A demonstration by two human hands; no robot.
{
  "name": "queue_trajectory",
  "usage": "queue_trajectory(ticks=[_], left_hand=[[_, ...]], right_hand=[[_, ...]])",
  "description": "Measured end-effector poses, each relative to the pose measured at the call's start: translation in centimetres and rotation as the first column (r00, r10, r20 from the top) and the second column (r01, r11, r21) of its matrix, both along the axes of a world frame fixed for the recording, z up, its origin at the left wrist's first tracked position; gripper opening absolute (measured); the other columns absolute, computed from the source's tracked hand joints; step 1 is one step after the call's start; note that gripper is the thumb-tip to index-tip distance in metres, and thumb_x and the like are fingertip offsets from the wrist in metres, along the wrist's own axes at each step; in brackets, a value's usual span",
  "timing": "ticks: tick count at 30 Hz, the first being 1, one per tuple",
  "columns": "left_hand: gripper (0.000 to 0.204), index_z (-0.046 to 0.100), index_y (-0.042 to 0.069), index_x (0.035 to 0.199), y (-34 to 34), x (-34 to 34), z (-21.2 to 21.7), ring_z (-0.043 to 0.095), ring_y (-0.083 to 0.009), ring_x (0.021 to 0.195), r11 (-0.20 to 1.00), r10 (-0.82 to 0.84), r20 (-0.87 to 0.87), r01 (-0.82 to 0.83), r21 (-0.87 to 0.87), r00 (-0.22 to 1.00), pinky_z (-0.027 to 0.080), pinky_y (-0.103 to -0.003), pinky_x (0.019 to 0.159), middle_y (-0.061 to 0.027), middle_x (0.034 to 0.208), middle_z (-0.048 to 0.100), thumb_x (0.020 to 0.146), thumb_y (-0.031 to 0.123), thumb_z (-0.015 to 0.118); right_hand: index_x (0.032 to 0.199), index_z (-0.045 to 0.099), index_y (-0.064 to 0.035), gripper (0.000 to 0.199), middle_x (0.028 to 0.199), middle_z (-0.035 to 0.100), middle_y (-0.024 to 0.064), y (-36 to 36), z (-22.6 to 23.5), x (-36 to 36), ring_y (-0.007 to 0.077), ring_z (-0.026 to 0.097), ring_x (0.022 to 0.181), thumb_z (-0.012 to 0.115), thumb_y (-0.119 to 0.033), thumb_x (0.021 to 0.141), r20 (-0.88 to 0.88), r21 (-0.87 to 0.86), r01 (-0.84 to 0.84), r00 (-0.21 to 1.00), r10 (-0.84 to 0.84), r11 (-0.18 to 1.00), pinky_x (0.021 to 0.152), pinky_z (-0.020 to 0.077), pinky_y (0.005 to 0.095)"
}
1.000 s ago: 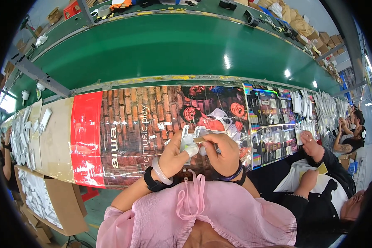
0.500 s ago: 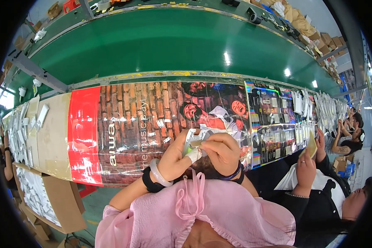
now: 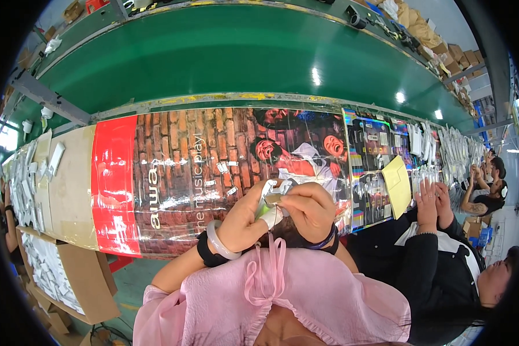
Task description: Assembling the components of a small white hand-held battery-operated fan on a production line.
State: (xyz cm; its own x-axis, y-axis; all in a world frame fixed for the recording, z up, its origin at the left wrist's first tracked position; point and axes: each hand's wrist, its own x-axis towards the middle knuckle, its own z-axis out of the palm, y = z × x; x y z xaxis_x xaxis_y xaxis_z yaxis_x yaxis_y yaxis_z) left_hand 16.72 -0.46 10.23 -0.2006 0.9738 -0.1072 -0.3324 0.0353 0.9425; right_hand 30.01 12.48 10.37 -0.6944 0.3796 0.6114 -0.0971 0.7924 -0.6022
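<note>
Close in front of my chest, over the near edge of the bench, both hands work together. My left hand point(image 3: 239, 226) is closed around a small white piece point(image 3: 284, 186), much of it hidden by the fingers. White wrapping point(image 3: 271, 218) covers a digit of that hand. My right hand point(image 3: 310, 211) pinches a small flat grey-brown piece point(image 3: 273, 198) against the white one; its exact kind is too small to make out. Several tiny white pieces point(image 3: 222, 167) lie on the glossy printed bench cover point(image 3: 181, 184) beyond my left hand.
White parts point(image 3: 26, 193) are heaped at the left, above a cardboard box point(image 3: 89, 282) of more white pieces. A yellow sheet point(image 3: 397, 187) lies at the right beside a co-worker's hands point(image 3: 428, 205). Bagged white parts point(image 3: 424, 143) line the bench farther right. A green conveyor point(image 3: 225, 60) runs beyond.
The co-worker's yellow sheet has moved left onto the bench, and their hands have let go of it. My hands stay almost in place, still gripping the small pieces.
</note>
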Motion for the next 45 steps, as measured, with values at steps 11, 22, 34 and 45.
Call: queue_trajectory(ticks=[11, 22, 34, 45], left_hand=[[0.056, 0.033, -0.002, 0.144, -0.7, -0.2, 0.0, 0.049, -0.0157, 0.117, 0.994, 0.005, 0.153, -0.021, 0.106, 0.988, 0.038, -0.030, 0.101, -0.0095, 0.131, 0.049, 0.094, 0.011, 0.053], [0.058, 0.028, -0.002, 0.148, -0.3, 0.1, -0.1, 0.052, -0.0057, 0.078, 0.979, 0.111, -0.179, -0.077, 0.187, 0.977, 0.046, -0.020, 0.066, -0.0065, 0.120, 0.054, 0.098, 0.021, 0.048], [0.057, 0.027, -0.001, 0.148, 0.1, 0.0, -1.4, 0.056, -0.0082, 0.088, 0.946, 0.191, -0.433, -0.047, 0.321, 0.881, 0.048, -0.021, 0.069, -0.0110, 0.132, 0.050, 0.098, 0.017, 0.047], [0.049, 0.040, -0.002, 0.141, 0.2, 0.7, -0.1, 0.058, -0.0251, 0.110, 0.992, 0.126, -0.279, -0.126, 0.017, 0.952, 0.046, -0.034, 0.094, -0.0164, 0.124, 0.058, 0.096, 0.013, 0.052]], right_hand=[[0.094, 0.066, -0.0032, 0.024, 0.086, 0.062, 0.0103, -0.9, 0.5, -0.6, 0.0221, 0.061, 0.071, 0.076, 0.004, 0.074, -0.016, -0.030, 0.024, 1.000, -0.024, 0.999, 0.062, 0.0481, 0.0304], [0.090, 0.067, -0.0057, 0.023, 0.083, 0.063, 0.0060, -0.4, 0.7, -0.6, 0.0234, 0.061, 0.070, 0.077, 0.000, 0.070, -0.035, -0.047, 0.002, 0.999, -0.004, 0.999, 0.062, 0.0474, 0.0334], [0.090, 0.068, -0.0074, 0.021, 0.085, 0.063, 0.0045, 0.8, 0.2, -0.1, 0.0234, 0.062, 0.073, 0.077, -0.004, 0.072, 0.024, -0.059, -0.098, 0.995, 0.100, 0.993, 0.064, 0.0481, 0.0342], [0.094, 0.065, -0.0089, 0.017, 0.094, 0.062, 0.0064, 0.3, -0.3, 0.4, 0.0260, 0.061, 0.090, 0.064, -0.010, 0.076, 0.158, 0.090, -0.080, 0.985, 0.065, 0.993, 0.078, 0.0485, 0.0387]])
